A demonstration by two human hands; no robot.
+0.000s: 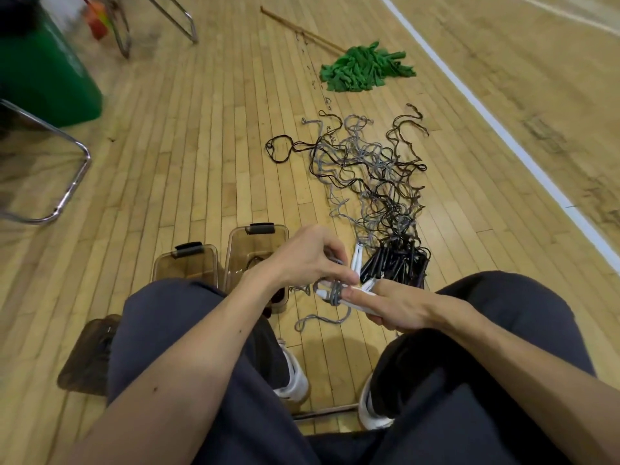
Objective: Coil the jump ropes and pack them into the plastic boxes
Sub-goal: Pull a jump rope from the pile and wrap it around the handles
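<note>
Right hand (399, 308) is wrapped around a pair of white handles (367, 284), thumb lying flat along the top, just over the knees. Left hand (302, 260) is right up against it, fingertips pinching the grey rope (333, 295) that's looped round those handles, with a loose tail dangling to the floor. Two brownish plastic boxes (167, 266) sit open on the floor just left of the hands. Past them there's a bunch of black handles (392, 266), then the tangled rope pile (375, 176), then a green mop (365, 67) further out.
</note>
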